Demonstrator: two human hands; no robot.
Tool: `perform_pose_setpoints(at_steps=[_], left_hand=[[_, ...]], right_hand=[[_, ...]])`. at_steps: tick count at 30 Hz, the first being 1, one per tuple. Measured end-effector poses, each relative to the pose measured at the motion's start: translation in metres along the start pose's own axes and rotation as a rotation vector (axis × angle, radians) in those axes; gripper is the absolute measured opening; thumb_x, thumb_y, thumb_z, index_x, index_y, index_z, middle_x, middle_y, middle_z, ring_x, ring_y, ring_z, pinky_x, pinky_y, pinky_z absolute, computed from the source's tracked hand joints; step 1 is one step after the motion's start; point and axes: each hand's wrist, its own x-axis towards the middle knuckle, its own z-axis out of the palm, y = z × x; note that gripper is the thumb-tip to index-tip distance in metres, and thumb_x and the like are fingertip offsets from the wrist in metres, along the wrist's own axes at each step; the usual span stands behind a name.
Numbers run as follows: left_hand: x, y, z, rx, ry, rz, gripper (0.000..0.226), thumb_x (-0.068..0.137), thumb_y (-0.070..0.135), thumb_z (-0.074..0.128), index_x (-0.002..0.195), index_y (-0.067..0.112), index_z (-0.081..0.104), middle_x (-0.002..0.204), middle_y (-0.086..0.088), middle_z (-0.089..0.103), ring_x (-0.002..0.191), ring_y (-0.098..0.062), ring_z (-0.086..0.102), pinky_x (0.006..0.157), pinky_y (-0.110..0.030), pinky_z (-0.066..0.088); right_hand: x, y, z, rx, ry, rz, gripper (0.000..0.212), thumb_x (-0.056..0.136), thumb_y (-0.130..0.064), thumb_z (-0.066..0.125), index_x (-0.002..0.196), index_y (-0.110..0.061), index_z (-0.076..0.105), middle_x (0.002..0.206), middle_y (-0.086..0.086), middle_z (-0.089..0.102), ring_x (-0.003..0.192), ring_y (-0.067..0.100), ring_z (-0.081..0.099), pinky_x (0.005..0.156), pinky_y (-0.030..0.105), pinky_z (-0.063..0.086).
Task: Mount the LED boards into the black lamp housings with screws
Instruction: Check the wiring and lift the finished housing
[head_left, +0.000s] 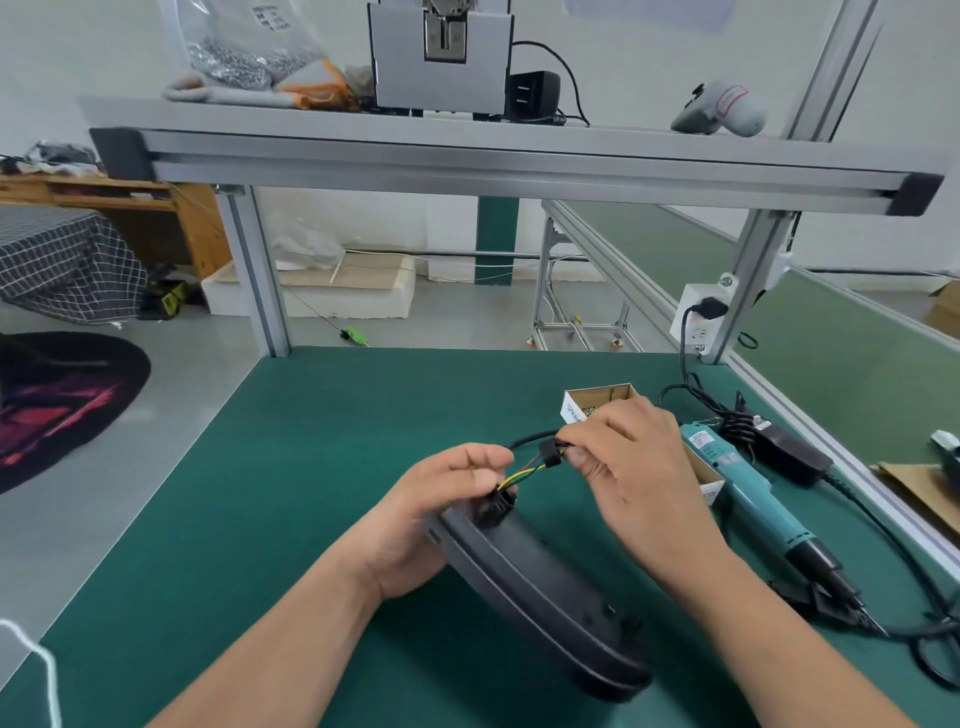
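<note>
The black lamp housing (540, 587) sits in the middle of the green table (311, 493), a long curved shell running from the left hand (436, 514) down toward the near right. Its far end is lifted in that hand; whether its near end rests on the table cannot be told. The left hand's fingers are curled round the far end, with the thumb and fingertips closed at the spot where the wires (524, 474) leave the housing. These thin wires, yellow, red and dark, rise to the right into a small black plug (549, 453). The right hand (634, 467) pinches this plug between thumb and forefinger, its other fingers bent loosely above. A black cable (530, 439) leaves the plug and runs off to the left behind the left hand. Just behind the right hand stands an open cardboard box (597, 397) with small metal parts inside. To the right a teal electric screwdriver (748, 493) lies on the table, tip pointing toward the near edge, and beside it a black power pack (789, 452) with a coiled cord. The cord leads up to a white socket (698, 317) fixed on the frame post. Overhead, a metal shelf (467, 156) carries a grey machine (441, 62), a clear bag (249, 47) and gloves (291, 91).
</note>
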Motion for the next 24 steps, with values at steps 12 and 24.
perform_pose_setpoints(at_steps=[12, 24], left_hand=[[-0.001, -0.001, -0.001, 0.314, 0.042, 0.107, 0.041, 0.072, 0.018, 0.071, 0.113, 0.013, 0.074, 0.107, -0.007, 0.065, 0.091, -0.019, 0.060, 0.083, -0.032, 0.052], [-0.004, -0.010, 0.011, 0.718, 0.066, 0.280, 0.052, 0.094, 0.018, 0.066, 0.144, 0.031, 0.059, 0.130, 0.014, 0.069, 0.131, -0.012, 0.060, 0.113, -0.030, 0.047]], right_hand=[[-0.001, -0.010, 0.005, 0.003, -0.025, 0.015, 0.009, 0.098, -0.022, 0.065, 0.100, -0.018, 0.073, 0.093, -0.005, 0.061, 0.088, 0.025, 0.054, 0.081, 0.051, 0.047], [-0.004, -0.008, -0.005, 0.111, -0.210, -0.054, 0.014, 0.103, -0.015, 0.062, 0.109, -0.011, 0.074, 0.097, 0.000, 0.061, 0.092, 0.024, 0.055, 0.084, 0.043, 0.047]])
